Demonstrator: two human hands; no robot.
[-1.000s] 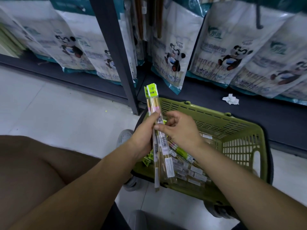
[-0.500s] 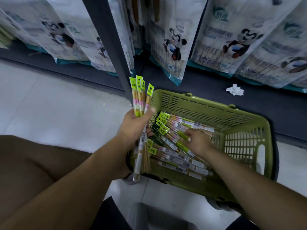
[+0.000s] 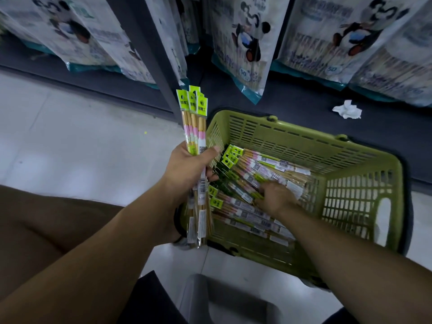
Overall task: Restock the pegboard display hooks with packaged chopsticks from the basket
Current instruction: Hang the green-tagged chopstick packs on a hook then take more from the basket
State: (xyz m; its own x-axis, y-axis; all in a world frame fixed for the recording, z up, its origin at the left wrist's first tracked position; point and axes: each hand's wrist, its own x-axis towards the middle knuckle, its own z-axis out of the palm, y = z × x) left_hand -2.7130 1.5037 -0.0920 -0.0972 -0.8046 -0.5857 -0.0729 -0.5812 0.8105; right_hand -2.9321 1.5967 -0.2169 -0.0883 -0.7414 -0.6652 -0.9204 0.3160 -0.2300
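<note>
My left hand (image 3: 187, 167) grips an upright bundle of packaged chopsticks (image 3: 195, 127) with lime-green header cards, just left of the basket. The green plastic basket (image 3: 350, 164) sits on the floor and holds several more chopstick packs (image 3: 254, 169) lying flat. My right hand (image 3: 277, 197) is down inside the basket on top of the packs, fingers curled over them. Whether it has hold of a pack is hidden by the hand itself. No pegboard hooks show in this view.
Large white panda-print bags (image 3: 243, 40) hang in rows above the dark base shelf. A dark upright post (image 3: 149, 54) stands behind the bundle. Crumpled white paper (image 3: 347, 109) lies on the shelf base. My knee (image 3: 35, 220) is at the lower left.
My right hand left the bundle and went down into the basket onto the packs. My left hand keeps the bundle, which has fanned out and shifted left.
</note>
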